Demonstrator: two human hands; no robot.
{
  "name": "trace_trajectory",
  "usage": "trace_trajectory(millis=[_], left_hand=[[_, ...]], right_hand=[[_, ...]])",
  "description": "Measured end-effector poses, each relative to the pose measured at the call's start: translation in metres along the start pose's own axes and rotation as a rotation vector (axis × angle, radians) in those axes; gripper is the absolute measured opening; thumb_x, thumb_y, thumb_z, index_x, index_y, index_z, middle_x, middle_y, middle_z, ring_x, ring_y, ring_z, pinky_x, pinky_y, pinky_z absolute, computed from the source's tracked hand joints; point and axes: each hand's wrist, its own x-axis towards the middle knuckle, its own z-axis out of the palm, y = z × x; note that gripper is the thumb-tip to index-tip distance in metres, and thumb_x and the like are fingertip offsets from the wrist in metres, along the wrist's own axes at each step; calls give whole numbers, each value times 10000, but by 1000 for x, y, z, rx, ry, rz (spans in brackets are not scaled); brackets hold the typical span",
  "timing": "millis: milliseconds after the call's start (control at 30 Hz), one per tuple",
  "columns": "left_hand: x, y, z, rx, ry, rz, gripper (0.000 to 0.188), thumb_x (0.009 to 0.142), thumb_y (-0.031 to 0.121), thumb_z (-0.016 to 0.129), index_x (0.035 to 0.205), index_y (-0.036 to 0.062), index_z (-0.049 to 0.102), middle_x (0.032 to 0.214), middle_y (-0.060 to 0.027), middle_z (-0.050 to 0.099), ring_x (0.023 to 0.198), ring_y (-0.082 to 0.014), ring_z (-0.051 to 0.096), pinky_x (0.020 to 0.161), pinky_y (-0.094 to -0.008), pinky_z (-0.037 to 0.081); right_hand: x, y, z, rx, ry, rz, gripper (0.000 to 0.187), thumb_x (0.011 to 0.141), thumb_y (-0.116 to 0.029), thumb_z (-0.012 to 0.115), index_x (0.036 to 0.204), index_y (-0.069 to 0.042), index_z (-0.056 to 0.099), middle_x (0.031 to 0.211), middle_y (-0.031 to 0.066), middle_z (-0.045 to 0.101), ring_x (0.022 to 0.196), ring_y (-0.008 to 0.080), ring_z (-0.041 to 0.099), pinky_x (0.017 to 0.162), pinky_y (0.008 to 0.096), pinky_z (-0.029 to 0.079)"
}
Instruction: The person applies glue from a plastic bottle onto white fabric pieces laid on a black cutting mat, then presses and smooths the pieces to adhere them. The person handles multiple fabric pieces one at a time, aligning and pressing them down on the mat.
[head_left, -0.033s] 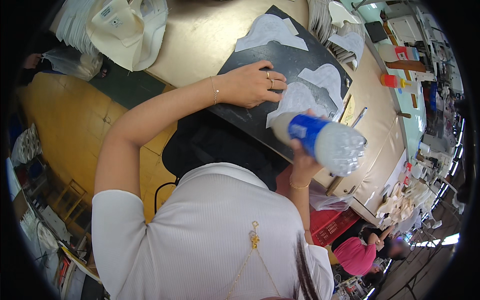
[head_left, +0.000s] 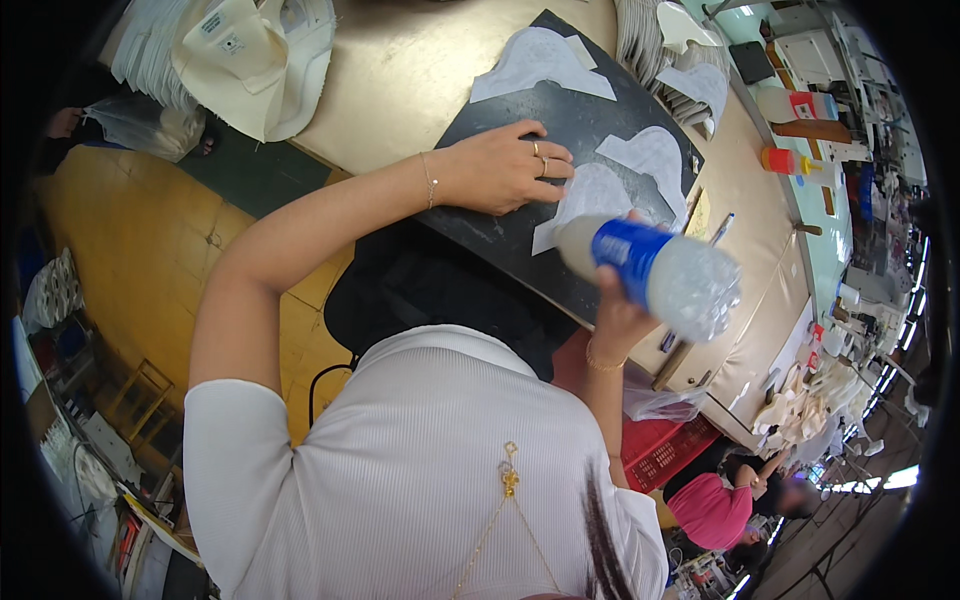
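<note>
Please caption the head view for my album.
Right hand holding a blue-labelled translucent plastic bottle, left hand over a black board bearing white arched pieces.

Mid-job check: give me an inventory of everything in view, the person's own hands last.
Worktable: one, cream, centre to right
Board: one, black, on the worktable
Curved fabric pieces: three, pale grey, on the board
Plastic bottle: one, cloudy white and blue, tilted over the worktable
Stacks of cut pieces: two, off-white, top left and upper right
Pen: one, blue and white, right of the board
Crate: one, red, below the worktable
Floor: one, yellow, left
Co-worker: one, pink top, lower right
Background clutter: too small to count
Left hand: one, bare, on the board beside a fabric piece
Right hand: one, bare, grip closed around the bottle
</note>
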Motion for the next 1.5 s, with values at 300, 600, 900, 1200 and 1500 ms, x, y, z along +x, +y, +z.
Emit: trace_trajectory(millis=[300, 600, 900, 1200, 1500], left_hand=[[1, -3, -1, 18, 0, -22, 288, 801, 104, 658, 1085, 152, 641, 1246, -28, 587, 1262, -195, 500, 1044, -442, 382], [-3, -1, -3, 19, -23, -35, 299, 784, 83, 647, 1076, 148, 643, 1263, -34, 590, 1273, -207, 497, 1048, -453, 380], [4, 0, -10, 20, -62, -61, 379, 742, 69, 657, 1115, 135, 650, 1302, -50, 590, 1272, -218, 514, 1045, -468, 376], [33, -23, -39, -163, 378, -449, 192, 843, 132, 672, 1016, 52, 695, 1053, -111, 675, 949, -282, 638, 844, -389, 488], [89, -137, -40, -192, 74, -1059, 264, 789, 286, 766, 863, 36, 726, 848, -124, 699, 782, -246, 657, 750, -348, 499]], right_hand=[[-11, 14, 5, -186, -294, -94, 770, 757, -306, 832, 1387, -71, 459, 1399, 117, 522, 1295, 328, 470, 1114, 447, 328], [-7, 11, 3, -284, -324, -71, 732, 715, -355, 855, 1330, -111, 543, 1381, 107, 543, 1298, 310, 461, 1077, 431, 364], [3, -8, 0, -402, -235, -115, 624, 690, -289, 889, 1180, -29, 604, 1164, 124, 656, 1058, 284, 632, 926, 371, 492], [35, -3, -26, 506, 102, 339, 776, 791, -506, 767, 1287, 10, 467, 1167, 154, 616, 1078, 340, 644, 939, 453, 524], [49, -2, -47, 534, 178, 276, 794, 816, -496, 749, 1325, 18, 422, 1206, 166, 595, 1144, 354, 611, 975, 449, 509]])
